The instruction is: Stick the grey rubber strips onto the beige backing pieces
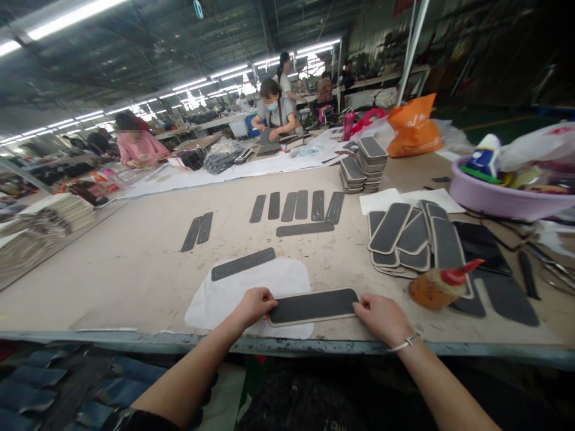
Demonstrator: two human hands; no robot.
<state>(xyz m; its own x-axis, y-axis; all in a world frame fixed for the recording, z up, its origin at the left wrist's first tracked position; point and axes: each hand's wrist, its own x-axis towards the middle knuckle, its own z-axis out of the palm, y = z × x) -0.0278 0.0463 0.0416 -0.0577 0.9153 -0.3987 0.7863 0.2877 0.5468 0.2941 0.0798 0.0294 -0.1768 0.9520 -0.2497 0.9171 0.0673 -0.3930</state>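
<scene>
A left hand [257, 305] and right hand [384, 317] pinch opposite ends of a pale-edged strip [314, 306], apparently to keep it straight.

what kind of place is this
Probably a factory workshop for sewn or glued goods: stacked dark panels, a glue-like bottle on the worktable, and co-workers at other tables under long strip lights.
</scene>
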